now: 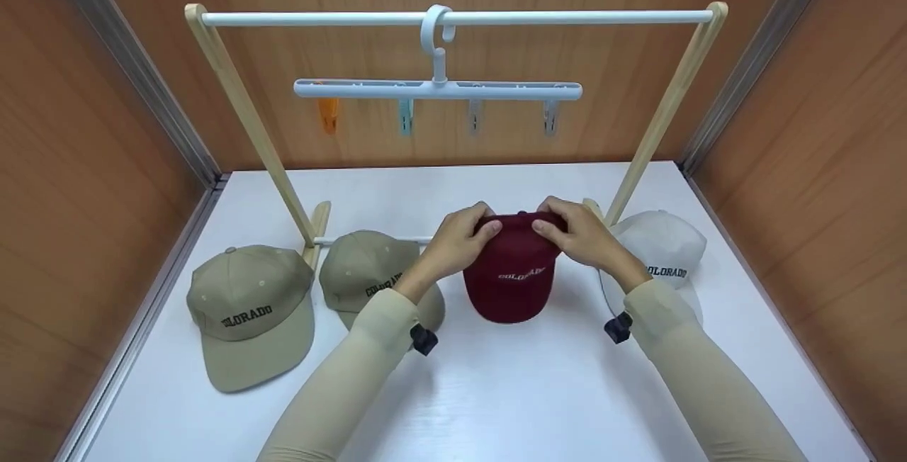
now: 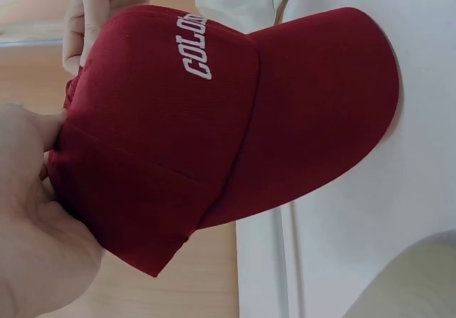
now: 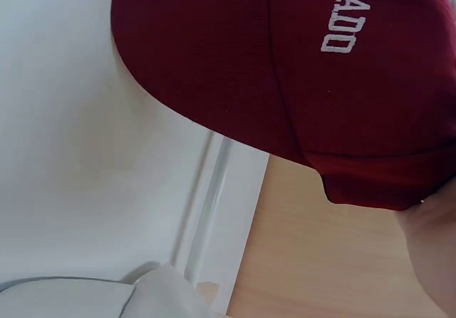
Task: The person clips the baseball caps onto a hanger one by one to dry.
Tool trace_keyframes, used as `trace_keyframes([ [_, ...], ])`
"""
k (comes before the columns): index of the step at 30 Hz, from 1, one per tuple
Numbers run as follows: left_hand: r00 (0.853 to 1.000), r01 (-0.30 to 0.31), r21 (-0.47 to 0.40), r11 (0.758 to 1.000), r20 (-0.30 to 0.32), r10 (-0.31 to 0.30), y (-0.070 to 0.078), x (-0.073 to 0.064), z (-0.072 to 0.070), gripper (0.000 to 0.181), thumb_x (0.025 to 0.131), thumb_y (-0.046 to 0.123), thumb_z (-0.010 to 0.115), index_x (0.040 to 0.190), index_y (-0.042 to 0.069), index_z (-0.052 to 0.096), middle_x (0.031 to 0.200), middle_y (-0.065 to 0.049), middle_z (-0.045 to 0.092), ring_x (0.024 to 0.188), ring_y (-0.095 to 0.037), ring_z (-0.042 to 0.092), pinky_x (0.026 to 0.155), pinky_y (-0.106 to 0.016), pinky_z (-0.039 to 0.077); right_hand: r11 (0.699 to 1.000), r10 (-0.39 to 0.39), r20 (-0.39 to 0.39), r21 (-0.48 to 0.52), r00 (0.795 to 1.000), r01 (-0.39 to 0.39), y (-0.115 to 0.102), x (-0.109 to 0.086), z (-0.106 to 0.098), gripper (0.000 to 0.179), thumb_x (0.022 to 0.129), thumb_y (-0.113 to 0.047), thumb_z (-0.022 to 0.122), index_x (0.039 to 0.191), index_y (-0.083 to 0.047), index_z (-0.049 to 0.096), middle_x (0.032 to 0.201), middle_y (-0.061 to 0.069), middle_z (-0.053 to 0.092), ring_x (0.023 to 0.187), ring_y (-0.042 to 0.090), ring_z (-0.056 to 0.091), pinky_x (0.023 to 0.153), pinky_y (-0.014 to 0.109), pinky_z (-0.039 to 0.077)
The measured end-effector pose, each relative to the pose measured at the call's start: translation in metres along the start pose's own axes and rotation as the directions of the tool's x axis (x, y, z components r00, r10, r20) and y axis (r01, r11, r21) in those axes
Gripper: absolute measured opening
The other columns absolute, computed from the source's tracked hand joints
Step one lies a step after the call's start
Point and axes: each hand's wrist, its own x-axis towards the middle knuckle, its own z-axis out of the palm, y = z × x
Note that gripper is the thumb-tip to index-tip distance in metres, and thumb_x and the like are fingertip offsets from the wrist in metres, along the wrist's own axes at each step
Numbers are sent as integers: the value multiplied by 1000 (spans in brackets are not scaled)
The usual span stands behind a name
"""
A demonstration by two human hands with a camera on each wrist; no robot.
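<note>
A dark red cap (image 1: 514, 263) with white COLORADO lettering hangs between both hands, brim downward, in front of the rack. My left hand (image 1: 458, 239) grips the left side of its crown, thumb on the front and fingers behind. On the other side my right hand (image 1: 582, 235) pinches the crown the same way. Up close in the left wrist view, the left hand (image 2: 35, 211) holds the back part of the red cap (image 2: 157, 111). In the right wrist view the right hand (image 3: 434, 247) shows only partly, at the edge of the red cap (image 3: 356, 97).
A khaki cap (image 1: 248, 292) lies at the left, with another khaki cap (image 1: 368, 271) beside it. The white cap (image 1: 659, 242) sits behind the right forearm. Above, a light blue hanger (image 1: 439, 90) with several clips hangs from the rack's white rod (image 1: 319, 19).
</note>
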Motion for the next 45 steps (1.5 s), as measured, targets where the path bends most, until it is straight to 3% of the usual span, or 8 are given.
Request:
trace_keyframes([
  [5,1000,-19,7,1000,-8,20,2,0,-2,21,112,29,54,109,11,64,97,-2,66,88,-14,60,78,-30,54,1000,-5,4,-25,1000,5,-1,-1,-2,18,109,-34,63,108,-17,69,90,-4,71,83,19,64,86,39,42],
  [9,1000,-21,-4,1000,-6,21,3,0,-1,22,113,30,53,108,11,63,96,-2,65,88,-14,60,78,-29,54,999,-14,-3,-47,1000,14,-2,-2,-4,17,109,-34,63,107,-18,69,88,-5,71,85,19,63,88,44,31],
  [19,999,-31,-5,1000,-21,31,7,3,0,20,113,26,53,103,11,62,92,-2,62,84,-14,56,75,-29,50,998,-12,9,-62,1000,13,-2,-5,-9,19,110,-35,61,107,-18,69,87,-6,70,84,18,62,88,41,40],
  [25,999,-33,1,999,-11,33,12,7,0,22,114,28,50,104,12,61,91,0,60,85,-14,54,76,-30,48,998,-42,8,-42,999,42,0,-4,-13,19,110,-30,60,106,-14,69,87,-2,68,77,19,61,67,28,54],
  [45,999,-31,48,998,-26,33,25,18,-7,23,115,26,47,108,11,63,95,-2,62,91,-17,55,82,-33,50,998,-20,-1,-56,1000,20,-11,2,-27,21,110,-28,60,107,-8,67,88,3,67,76,19,61,63,24,54],
])
